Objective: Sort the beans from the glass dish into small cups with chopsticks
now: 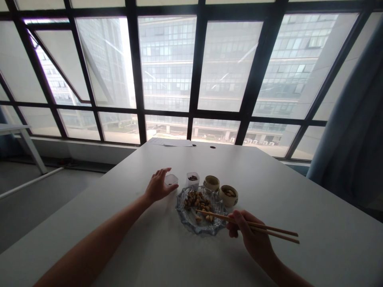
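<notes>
Head view: we have our left hand (158,187) spread wide around a clear cup (171,179), whether gripping we cannot tell; then nuts (196,199) in a glass dish (186,218); then our right hand (257,239), fingers closed around chopsticks (214,215) reaching over the dish.

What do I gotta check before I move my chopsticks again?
1. Chopsticks in your right hand: ok.
2. Tips over the plate: ok.
3. Nuts on the plate: ok.
4. A nut pinched between the tips: cannot tell, too small.
5. Left hand gripping the leftmost cup: cannot tell, though thumb and fingers spread around it.
6. Tan cups upright: ok.
</notes>
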`<control>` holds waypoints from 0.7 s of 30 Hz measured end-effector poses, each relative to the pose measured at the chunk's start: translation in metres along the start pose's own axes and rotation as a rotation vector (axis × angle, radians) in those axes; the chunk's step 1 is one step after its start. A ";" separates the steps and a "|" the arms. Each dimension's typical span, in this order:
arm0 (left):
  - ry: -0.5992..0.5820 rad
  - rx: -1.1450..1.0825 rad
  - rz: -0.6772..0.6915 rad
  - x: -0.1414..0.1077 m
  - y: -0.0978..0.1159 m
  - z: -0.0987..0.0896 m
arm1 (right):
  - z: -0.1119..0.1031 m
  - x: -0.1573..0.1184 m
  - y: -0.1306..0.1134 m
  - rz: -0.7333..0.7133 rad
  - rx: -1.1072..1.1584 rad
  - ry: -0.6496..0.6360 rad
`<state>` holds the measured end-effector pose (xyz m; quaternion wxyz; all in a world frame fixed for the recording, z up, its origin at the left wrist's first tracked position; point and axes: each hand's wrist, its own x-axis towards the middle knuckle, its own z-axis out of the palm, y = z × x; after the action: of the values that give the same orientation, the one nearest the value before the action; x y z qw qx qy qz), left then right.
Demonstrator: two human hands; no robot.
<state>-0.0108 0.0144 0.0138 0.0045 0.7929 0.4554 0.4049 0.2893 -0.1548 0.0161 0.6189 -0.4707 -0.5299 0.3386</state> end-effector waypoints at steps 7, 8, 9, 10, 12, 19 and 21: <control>-0.253 0.080 -0.016 0.046 0.034 0.001 | -0.001 0.002 0.004 0.023 0.016 0.052; -0.312 0.090 -0.012 0.052 0.039 0.004 | -0.001 0.003 0.003 0.030 0.018 0.066; -0.374 0.101 -0.007 0.058 0.044 0.008 | -0.001 0.004 0.003 0.038 0.020 0.075; -0.433 0.109 -0.009 0.063 0.048 0.012 | -0.001 0.004 0.002 0.044 0.021 0.082; -0.535 0.119 -0.027 0.072 0.055 0.020 | -0.002 0.006 0.002 0.055 0.023 0.092; -0.554 0.050 -0.024 0.082 0.059 0.031 | -0.003 0.008 -0.003 0.091 0.043 0.103; -0.494 0.046 0.021 0.080 0.057 0.029 | -0.003 0.007 -0.003 0.090 0.049 0.107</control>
<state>0.0700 0.0495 0.0667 0.0937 0.8723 0.4414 0.1882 0.2932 -0.1497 0.0217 0.6416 -0.4963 -0.4660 0.3533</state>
